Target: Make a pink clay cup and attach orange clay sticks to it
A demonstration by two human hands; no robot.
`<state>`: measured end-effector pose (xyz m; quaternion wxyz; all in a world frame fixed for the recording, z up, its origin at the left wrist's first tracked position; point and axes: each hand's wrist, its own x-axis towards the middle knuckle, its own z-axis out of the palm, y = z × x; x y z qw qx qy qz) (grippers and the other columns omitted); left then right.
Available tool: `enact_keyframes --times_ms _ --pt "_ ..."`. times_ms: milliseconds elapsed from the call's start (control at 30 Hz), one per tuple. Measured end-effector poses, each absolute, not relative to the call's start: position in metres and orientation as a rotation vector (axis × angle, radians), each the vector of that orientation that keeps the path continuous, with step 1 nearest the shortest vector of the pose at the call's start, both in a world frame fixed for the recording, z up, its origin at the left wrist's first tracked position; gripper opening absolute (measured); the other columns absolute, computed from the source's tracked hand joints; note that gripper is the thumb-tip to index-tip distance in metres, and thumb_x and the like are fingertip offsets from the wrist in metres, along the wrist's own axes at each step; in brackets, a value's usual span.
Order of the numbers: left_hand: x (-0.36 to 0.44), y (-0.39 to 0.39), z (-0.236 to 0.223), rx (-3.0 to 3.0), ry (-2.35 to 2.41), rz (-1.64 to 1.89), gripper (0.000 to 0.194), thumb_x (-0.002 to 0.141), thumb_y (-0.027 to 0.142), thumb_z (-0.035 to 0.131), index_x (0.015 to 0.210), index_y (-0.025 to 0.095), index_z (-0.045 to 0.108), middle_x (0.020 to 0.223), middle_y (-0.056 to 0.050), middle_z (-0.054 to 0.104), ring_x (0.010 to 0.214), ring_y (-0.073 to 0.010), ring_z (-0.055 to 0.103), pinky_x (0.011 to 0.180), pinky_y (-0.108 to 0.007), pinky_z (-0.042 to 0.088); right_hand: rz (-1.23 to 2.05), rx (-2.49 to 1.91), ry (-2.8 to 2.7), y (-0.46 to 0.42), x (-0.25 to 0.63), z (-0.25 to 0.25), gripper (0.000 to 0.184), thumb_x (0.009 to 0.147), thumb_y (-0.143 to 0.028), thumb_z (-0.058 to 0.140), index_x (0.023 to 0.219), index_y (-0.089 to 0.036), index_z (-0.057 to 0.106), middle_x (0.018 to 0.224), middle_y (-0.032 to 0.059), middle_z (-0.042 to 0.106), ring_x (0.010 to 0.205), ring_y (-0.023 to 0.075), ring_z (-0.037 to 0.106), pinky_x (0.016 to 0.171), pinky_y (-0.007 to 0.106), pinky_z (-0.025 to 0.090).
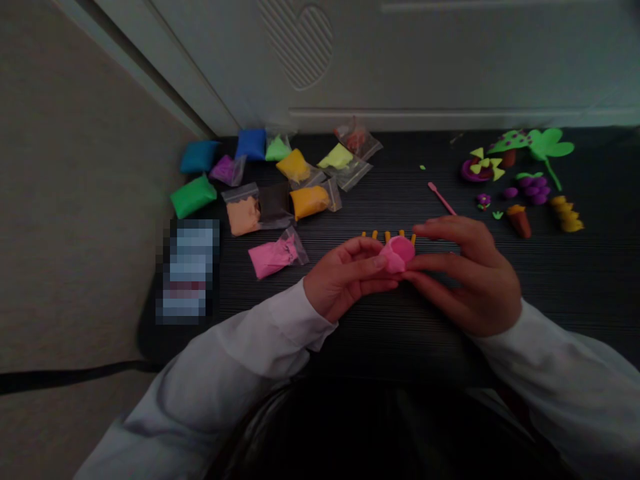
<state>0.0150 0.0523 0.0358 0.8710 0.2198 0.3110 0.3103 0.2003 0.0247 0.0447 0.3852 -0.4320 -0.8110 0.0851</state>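
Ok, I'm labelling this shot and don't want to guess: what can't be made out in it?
All in the head view:
Underside of the pink piece: behind the left hand.
Near ends of the yellow sticks: behind piece and hands.
Screen of the black device: pixelated.
Whether the right hand grips the piece: too blurred.

phone screen (189,270): pixelated | pink piece (397,257): partly behind left hand (343,275) | right sleeve (570,363): cut off at right edge

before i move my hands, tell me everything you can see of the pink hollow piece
The pink hollow piece looks like soft modelling clay, with a rounded opening facing up and lumpy folds below. It seems held above the dark tabletop. The left hand grips its left side; the right hand meets its right edge.
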Motion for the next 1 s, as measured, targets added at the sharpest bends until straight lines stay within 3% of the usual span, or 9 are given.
enact_keyframes --times_ms 367,800,1000 --pt "0.015 0.053 0.034 0.501 0.6 0.687 0.017 0.07 0.007 0.062 0.085 0.015 0.058 0.081 0.0 0.067 0.077 -0.0097 0.064 0.075 -0.024 0.051 0.357 -1.133 -1.993 0.023 0.196 0.044 0.021 0.07 -0.02 0.065 0.09 -0.025 0.061 0.115 0.0061 0.053 0.106 0.0249 0.049 0.088 0.048 0.043" --pt "0.016 0.052 0.036 0.538 0.642 0.704 0.019 0.065 0.008 0.067 0.08 0.015 0.059 0.08 0.002 0.065 0.076 -0.0097 0.062 0.079 -0.028 0.048 0.541 -1.19 -1.873 0.02 0.192 0.042 0.022 0.071 -0.02 0.063 0.091 -0.028 0.062 0.118 0.0029 0.051 0.107 0.0236 0.05 0.087 0.044 0.046" --pt "0.015 0.052 0.035 0.542 0.622 0.706 0.013 0.069 0.014 0.065 0.081 0.014 0.059 0.08 0.001 0.064 0.077 -0.0099 0.061 0.078 -0.027 0.049 0.667 -1.198 -1.817 0.018 0.189 0.042 0.018 0.074 -0.019 0.06 0.089 -0.027 0.062 0.119 0.0026 0.049 0.107 0.0215 0.051 0.088 0.042 0.046"
